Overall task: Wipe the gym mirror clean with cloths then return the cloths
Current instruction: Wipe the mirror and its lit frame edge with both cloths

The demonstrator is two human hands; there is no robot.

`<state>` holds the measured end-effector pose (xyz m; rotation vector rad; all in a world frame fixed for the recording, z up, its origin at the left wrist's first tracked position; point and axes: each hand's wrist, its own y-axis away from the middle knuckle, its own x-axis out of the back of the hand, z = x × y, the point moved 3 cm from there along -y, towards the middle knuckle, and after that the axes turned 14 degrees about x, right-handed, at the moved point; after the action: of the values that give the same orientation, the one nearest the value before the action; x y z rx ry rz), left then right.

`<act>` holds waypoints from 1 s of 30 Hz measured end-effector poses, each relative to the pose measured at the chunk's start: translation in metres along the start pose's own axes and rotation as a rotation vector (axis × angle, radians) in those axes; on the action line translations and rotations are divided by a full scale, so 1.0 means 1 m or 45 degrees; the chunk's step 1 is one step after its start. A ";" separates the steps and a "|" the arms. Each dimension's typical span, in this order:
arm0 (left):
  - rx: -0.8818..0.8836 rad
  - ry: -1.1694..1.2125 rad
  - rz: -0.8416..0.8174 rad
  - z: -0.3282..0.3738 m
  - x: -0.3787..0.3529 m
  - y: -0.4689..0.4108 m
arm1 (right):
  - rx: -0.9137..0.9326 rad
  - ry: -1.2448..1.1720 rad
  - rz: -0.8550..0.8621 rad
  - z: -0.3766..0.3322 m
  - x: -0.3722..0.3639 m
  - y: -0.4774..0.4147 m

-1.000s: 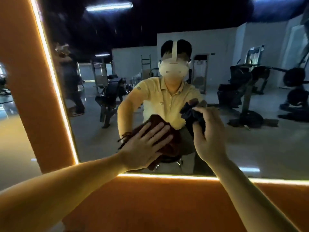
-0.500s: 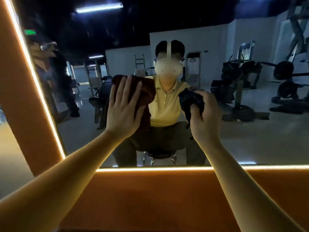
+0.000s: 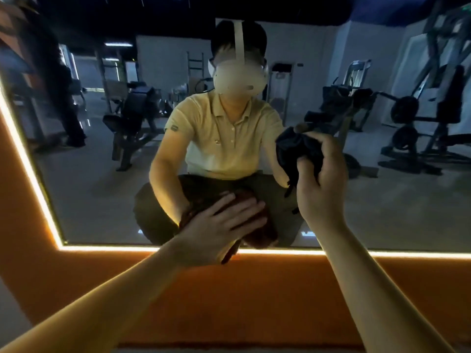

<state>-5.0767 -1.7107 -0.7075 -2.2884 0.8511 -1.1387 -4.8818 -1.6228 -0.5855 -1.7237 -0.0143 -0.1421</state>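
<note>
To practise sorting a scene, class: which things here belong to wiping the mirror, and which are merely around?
Job in hand: mirror; brown cloth, pressed flat by the left hand; dark cloth, gripped in the right hand.

Just around: orange wall; light strip; weight machines seen in the reflection.

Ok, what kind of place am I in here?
Most likely a gym: the big wall mirror reflects a padded workout bench and a plate-loaded machine on an open floor.
</note>
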 end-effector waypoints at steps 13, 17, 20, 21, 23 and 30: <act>0.582 0.285 0.401 0.024 0.028 -0.091 | 0.023 0.245 -0.020 0.025 0.063 0.000; 0.132 0.099 0.037 0.118 -0.028 -0.046 | 0.052 0.330 -0.156 0.053 0.077 0.015; -0.030 -0.040 -0.074 0.118 -0.033 -0.033 | 0.122 0.384 -0.192 0.058 0.080 0.009; -0.117 -0.120 -0.085 0.108 -0.027 -0.040 | 0.122 0.388 -0.165 0.059 0.083 0.007; -0.156 -0.196 -0.054 0.074 -0.002 -0.071 | 0.120 0.397 -0.109 0.060 0.089 0.004; 0.613 0.123 0.491 -0.017 0.082 -0.183 | -0.035 0.333 -0.007 0.077 0.114 -0.008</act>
<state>-4.9925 -1.6393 -0.5393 -1.6106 0.8895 -1.1332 -4.7632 -1.5536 -0.5774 -1.7212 0.1761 -0.3723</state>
